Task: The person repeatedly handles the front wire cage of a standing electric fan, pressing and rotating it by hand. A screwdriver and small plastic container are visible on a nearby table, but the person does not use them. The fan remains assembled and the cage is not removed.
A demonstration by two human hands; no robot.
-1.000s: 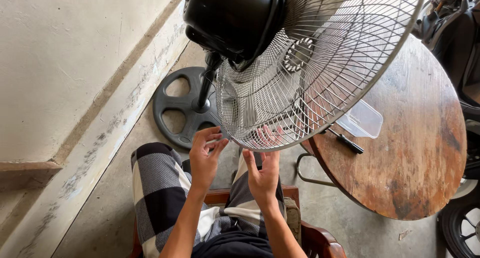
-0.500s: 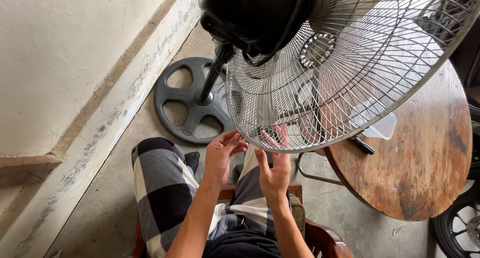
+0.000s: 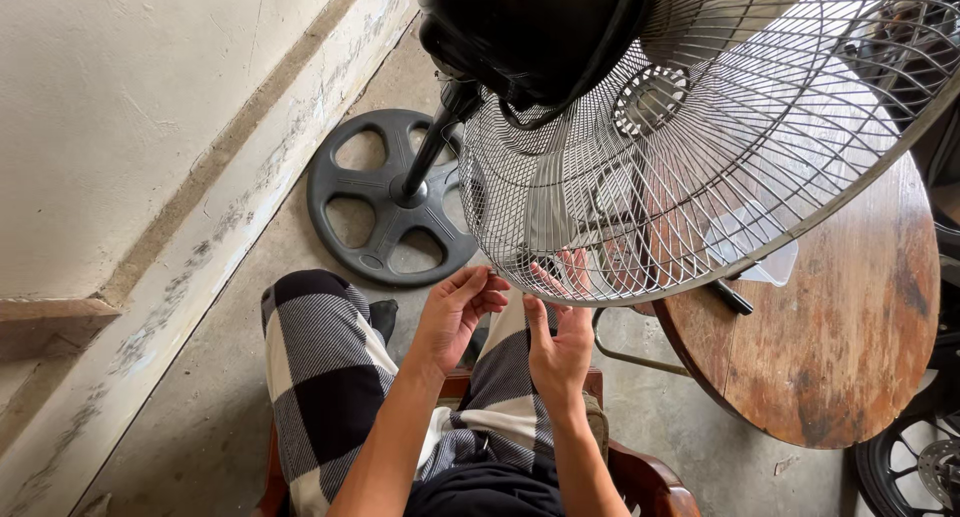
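A standing fan with a metal wire guard [image 3: 700,147] and black motor housing [image 3: 530,32] tilts toward me. Its black pole runs down to a round spoked base [image 3: 385,202] on the concrete floor. My left hand [image 3: 455,312] pinches the lower rim of the guard with its fingertips. My right hand [image 3: 560,337] reaches up at the same rim just to the right, fingers partly behind the wires. I sit in a wooden chair, legs in black-and-white checked cloth [image 3: 320,367].
A round wooden table [image 3: 840,347] stands at the right with a clear plastic tub [image 3: 765,257] and a dark pen-like tool [image 3: 732,297] on it. A pale wall [image 3: 130,127] runs along the left. A wheel [image 3: 910,467] shows at bottom right.
The view has shifted, so the fan sits further right and nearer. Both hands stay at the guard's lower rim, now closer together.
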